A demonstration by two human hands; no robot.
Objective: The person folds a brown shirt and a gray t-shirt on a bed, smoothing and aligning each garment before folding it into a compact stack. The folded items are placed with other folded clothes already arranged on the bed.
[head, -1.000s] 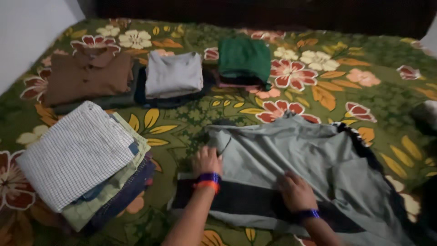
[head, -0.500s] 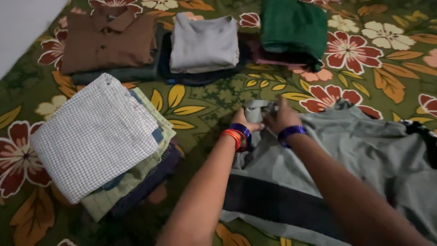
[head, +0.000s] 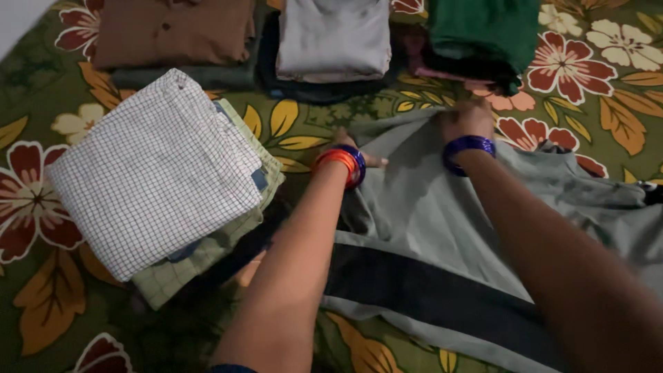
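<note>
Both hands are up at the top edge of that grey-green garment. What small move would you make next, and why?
Probably draw the far edge flat, pulling the hands apart. The left hand and right hand both grip the top of the grey-green garment, and the cloth between them bunches in folds. The checked stack beside it is folded flat, so a smooth edge would likely suit.

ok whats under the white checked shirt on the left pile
Under the white checked shirt show edges of a pale green checked garment and something dark below; the rest is covered.
</note>
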